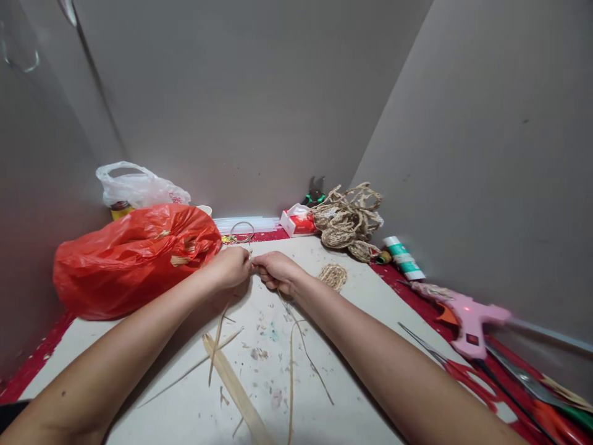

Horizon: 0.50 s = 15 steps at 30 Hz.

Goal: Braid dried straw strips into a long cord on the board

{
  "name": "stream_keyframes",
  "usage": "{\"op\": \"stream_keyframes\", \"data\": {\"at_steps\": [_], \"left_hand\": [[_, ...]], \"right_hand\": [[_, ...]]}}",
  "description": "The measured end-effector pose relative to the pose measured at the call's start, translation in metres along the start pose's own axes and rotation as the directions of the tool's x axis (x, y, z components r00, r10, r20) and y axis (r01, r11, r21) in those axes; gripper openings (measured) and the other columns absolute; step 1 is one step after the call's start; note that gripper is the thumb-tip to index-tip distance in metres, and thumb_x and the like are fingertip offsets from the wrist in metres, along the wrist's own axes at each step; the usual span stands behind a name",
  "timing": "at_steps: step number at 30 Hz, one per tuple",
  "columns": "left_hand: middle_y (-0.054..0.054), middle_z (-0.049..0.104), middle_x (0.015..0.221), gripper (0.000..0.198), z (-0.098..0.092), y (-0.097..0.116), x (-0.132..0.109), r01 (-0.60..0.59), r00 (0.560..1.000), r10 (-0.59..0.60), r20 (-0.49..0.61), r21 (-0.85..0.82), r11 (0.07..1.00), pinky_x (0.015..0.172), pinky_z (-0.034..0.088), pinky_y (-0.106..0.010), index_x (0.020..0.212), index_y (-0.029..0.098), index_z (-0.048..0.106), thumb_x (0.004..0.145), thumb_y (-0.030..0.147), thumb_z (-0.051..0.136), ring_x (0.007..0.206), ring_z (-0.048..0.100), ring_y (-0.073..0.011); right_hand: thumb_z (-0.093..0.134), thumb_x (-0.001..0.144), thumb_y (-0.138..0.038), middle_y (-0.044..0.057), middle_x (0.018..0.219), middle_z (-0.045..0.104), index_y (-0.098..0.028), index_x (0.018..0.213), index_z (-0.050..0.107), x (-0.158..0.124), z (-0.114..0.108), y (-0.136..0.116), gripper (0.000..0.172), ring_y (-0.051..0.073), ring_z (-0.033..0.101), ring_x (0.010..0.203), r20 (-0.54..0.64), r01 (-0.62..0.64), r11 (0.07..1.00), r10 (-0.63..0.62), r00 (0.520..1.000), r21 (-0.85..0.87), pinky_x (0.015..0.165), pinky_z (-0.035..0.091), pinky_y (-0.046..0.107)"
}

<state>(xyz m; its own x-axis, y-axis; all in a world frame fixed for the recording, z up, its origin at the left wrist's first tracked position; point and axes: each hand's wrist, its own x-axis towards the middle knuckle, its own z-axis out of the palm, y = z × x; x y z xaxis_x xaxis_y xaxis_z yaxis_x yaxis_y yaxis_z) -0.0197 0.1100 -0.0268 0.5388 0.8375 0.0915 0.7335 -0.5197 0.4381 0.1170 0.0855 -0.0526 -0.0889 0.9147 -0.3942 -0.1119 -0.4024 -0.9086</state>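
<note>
Just above the centre of the frame, the left hand (235,267) and right hand (278,271) meet, fingertips touching or nearly so. Both are closed in a pinch, apparently on thin tan strands of dry plant fibre (291,364); the exact grip is hidden behind the fingers. Loose ends trail from beneath the hands toward the lower centre, over the white, debris-flecked tabletop (343,420).

To work this join well, I would keep both pinches close together, hold an even pull, and keep the hanging ends apart so they do not snag. The wide, flat, pale fibre strip (236,386) at lower centre lies across a thin one, so a trailing end could catch there. The small coil of braided tan cord (332,276), right of the right hand, and the pink glue gun (472,315) at lower right are best left clear of the strands.
</note>
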Motion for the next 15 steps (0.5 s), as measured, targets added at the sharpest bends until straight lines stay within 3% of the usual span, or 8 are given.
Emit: {"op": "stream_keyframes", "data": {"at_steps": [4,7,9,11,13,14,15], "left_hand": [[-0.012,0.065,0.073,0.013,0.010,0.019,-0.015,0.047,0.999,-0.047,-0.002,0.040,0.998,0.060,0.035,-0.026,0.073,0.017,0.064,0.073,0.025,0.053,0.066,0.057,-0.0198],[-0.013,0.066,0.074,0.014,0.008,0.031,-0.024,0.002,0.995,-0.008,0.097,0.063,0.998,0.061,0.037,-0.027,0.074,0.016,0.064,0.073,0.025,0.053,0.066,0.059,-0.0212],[-0.009,0.064,0.065,0.022,0.000,0.032,-0.023,-0.066,0.967,0.074,0.242,-0.043,0.997,0.058,0.037,-0.026,0.065,0.017,0.062,0.077,0.032,0.051,0.059,0.057,-0.0179],[-0.004,0.059,0.054,0.034,-0.009,0.026,-0.016,-0.048,0.953,0.108,0.283,-0.210,0.976,0.052,0.036,-0.024,0.057,0.017,0.057,0.080,0.039,0.046,0.049,0.052,-0.0134],[-0.001,0.055,0.051,0.034,-0.012,0.016,-0.006,0.027,0.997,-0.001,0.075,-0.351,0.936,0.049,0.034,-0.022,0.059,0.016,0.055,0.082,0.038,0.044,0.046,0.048,-0.0106],[0.000,0.054,0.052,0.030,-0.011,0.011,-0.001,0.038,0.997,-0.060,-0.039,-0.421,0.906,0.050,0.035,-0.021,0.062,0.015,0.055,0.081,0.036,0.046,0.048,0.048,-0.0098],[0.001,0.054,0.054,0.025,-0.007,0.007,0.003,0.057,0.991,-0.109,-0.075,-0.502,0.863,0.051,0.036,-0.020,0.063,0.015,0.055,0.080,0.033,0.049,0.049,0.049,-0.0091]], "right_hand": [[0.050,0.077,-0.015,-0.009,0.035,0.029,-0.019,0.054,0.031,0.001,-0.002,-0.001,0.030,0.002,0.018,0.029,0.024,-0.058,0.998,0.058,0.998,0.031,0.028,0.011,0.014],[0.049,0.076,-0.012,-0.010,0.035,0.027,-0.020,0.054,0.029,0.002,-0.006,-0.001,0.031,0.002,0.017,0.030,0.046,-0.097,0.994,0.094,0.994,0.057,0.027,0.011,0.013],[0.047,0.076,-0.010,-0.010,0.035,0.024,-0.019,0.055,0.031,0.003,-0.009,-0.002,0.028,0.003,0.015,0.030,0.069,-0.111,0.991,0.106,0.992,0.079,0.027,0.011,0.014],[0.045,0.077,-0.009,-0.010,0.037,0.023,-0.018,0.057,0.035,0.002,-0.014,-0.005,0.024,0.003,0.013,0.031,0.097,-0.118,0.987,0.108,0.989,0.104,0.027,0.011,0.013],[0.044,0.079,-0.010,-0.011,0.039,0.022,-0.016,0.060,0.041,0.000,-0.018,-0.008,0.019,0.003,0.012,0.033,0.128,-0.126,0.984,0.110,0.986,0.125,0.028,0.012,0.013],[0.043,0.079,-0.010,-0.011,0.040,0.022,-0.015,0.062,0.043,0.000,-0.019,-0.009,0.018,0.003,0.011,0.033,0.145,-0.131,0.983,0.112,0.983,0.130,0.028,0.012,0.012],[0.043,0.080,-0.011,-0.011,0.041,0.022,-0.015,0.063,0.045,0.000,-0.021,-0.010,0.018,0.003,0.011,0.034,0.162,-0.137,0.982,0.115,0.980,0.131,0.029,0.012,0.012]]}}
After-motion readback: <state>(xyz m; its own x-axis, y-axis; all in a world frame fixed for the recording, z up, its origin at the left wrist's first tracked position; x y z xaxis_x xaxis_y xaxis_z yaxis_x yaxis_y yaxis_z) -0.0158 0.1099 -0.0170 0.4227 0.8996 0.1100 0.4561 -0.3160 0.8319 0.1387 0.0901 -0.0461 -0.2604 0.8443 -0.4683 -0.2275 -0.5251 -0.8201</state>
